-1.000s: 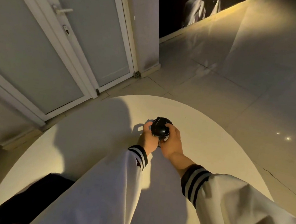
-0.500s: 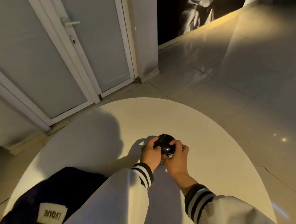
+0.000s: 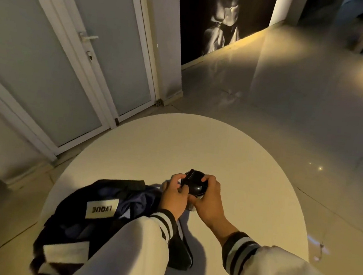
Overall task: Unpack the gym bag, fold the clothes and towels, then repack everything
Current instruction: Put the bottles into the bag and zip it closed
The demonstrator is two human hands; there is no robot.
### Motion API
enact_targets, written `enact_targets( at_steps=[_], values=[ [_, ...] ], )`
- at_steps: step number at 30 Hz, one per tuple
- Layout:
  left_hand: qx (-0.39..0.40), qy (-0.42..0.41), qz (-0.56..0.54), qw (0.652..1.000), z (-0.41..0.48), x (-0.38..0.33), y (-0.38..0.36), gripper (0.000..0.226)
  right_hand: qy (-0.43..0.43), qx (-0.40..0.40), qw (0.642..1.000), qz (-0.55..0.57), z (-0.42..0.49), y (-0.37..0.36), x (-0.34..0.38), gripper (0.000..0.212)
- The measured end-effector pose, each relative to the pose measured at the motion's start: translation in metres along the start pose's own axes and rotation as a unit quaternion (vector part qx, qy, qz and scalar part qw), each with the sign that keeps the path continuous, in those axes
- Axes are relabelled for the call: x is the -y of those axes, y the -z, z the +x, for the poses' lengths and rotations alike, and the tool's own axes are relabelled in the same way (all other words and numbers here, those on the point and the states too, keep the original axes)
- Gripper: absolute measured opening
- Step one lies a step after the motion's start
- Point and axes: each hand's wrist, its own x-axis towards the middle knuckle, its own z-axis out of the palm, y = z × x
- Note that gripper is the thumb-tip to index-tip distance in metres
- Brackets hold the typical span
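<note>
My left hand [image 3: 173,196] and right hand [image 3: 209,204] curl fingers round a black-capped container [image 3: 194,181] beside the gym bag [image 3: 101,209]: unpacking, I judge. Next, stand it on the worktop [image 3: 197,143].

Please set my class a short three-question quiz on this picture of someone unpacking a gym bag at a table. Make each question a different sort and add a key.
1. True or false: the left hand and the right hand both have a grip on the black-lidded bottle.
2. Where does the gym bag lie? A) on a chair; B) on the white table, to the person's left; C) on a shelf.
3. Short answer: what word is printed on the bag's white label?

Key: 1 true; 2 B; 3 LVQUE.
</note>
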Motion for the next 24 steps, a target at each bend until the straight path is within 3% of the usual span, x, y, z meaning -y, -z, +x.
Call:
enact_targets(
  at_steps=[5, 11, 16, 20, 24],
  values=[
    [0.014, -0.026, 0.048, 0.998, -0.053, 0.029, 0.033, 0.026, -0.014, -0.003, 1.0, 0.011, -0.064, -0.014, 0.001, 0.06],
    [-0.089, -0.005, 0.254, 0.963, -0.1, 0.069, 0.064, 0.018, -0.011, -0.026, 0.999, 0.026, -0.111, 0.0, -0.006, 0.059],
    [-0.102, 0.044, 0.267, 0.957, -0.126, 0.096, 0.071, 0.036, 0.004, -0.066, 0.993, 0.098, -0.134, 0.0, -0.001, 0.061],
    [-0.071, 0.061, 0.274, 0.957, -0.133, 0.105, 0.076, 0.046, 0.016, -0.042, 0.989, 0.143, -0.14, -0.013, 0.007, 0.061],
    [-0.011, 0.07, 0.306, 0.949, -0.132, 0.108, 0.084, 0.047, 0.028, 0.008, 0.994, 0.109, -0.145, -0.031, 0.004, 0.061]
  ],
)
